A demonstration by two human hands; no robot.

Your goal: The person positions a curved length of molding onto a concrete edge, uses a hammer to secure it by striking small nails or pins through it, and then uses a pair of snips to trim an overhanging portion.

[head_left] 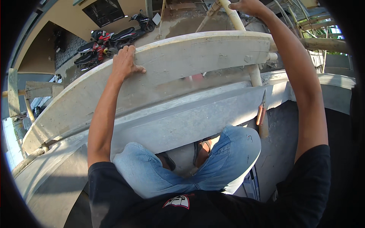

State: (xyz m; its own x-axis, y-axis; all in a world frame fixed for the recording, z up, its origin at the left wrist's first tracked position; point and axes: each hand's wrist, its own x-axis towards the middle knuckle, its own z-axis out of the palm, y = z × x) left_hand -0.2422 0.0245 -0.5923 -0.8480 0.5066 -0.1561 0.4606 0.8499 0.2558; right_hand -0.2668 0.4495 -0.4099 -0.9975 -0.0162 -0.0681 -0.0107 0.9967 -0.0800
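Observation:
A long grey board stands on edge in front of me, its ends seeming to bend in the fisheye picture. My left hand is closed over its top edge, fingers on the far side and thumb on the near face. Farther off at the upper right, my right hand grips a slanting bamboo pole that rises behind the board. The picture's top edge cuts off part of that hand. Pincers with reddish handles lie against the grey ledge, near my right knee, well apart from both hands.
Below, beyond the board, motorbikes stand beside a building. Bamboo scaffolding crosses at the upper right. A short upright plank stands at the far left. My bent knees are close to the ledge.

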